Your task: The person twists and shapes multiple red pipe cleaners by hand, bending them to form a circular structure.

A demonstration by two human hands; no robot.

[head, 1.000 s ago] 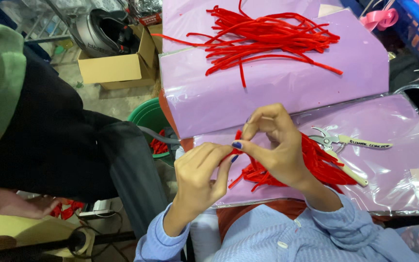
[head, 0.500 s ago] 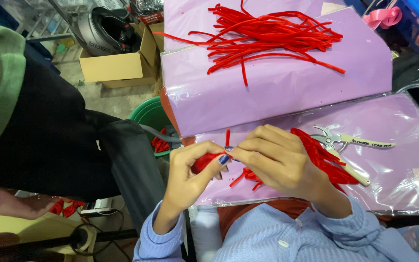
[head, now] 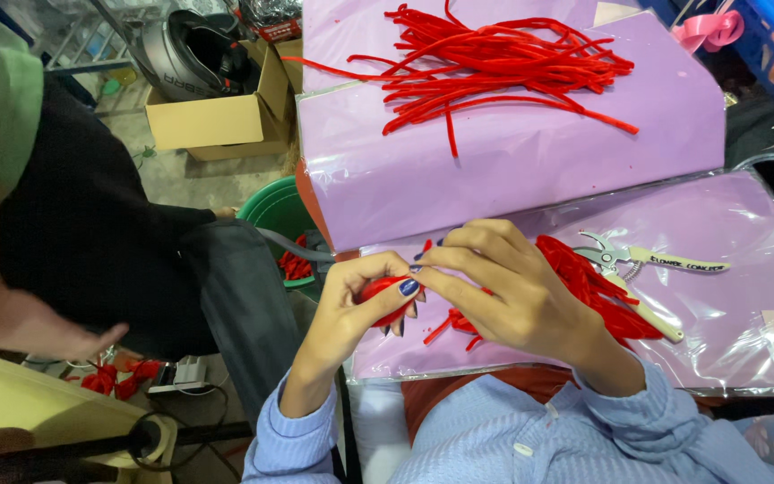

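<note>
The hands have been lowered toward the near edge of the desk (head: 530,170) since a second ago, and the red piece is now rolled tighter, so the winding appears to be advancing. A small red bundle (head: 385,300) is pinched in the left hand (head: 351,314), thumb on top; its end is gripped by the right hand (head: 512,291), fingers closed on it. The bundle looks fuzzy, soft, compact. Cut red strips (head: 602,291) and pliers (head: 638,269) are seen just beside.
</note>
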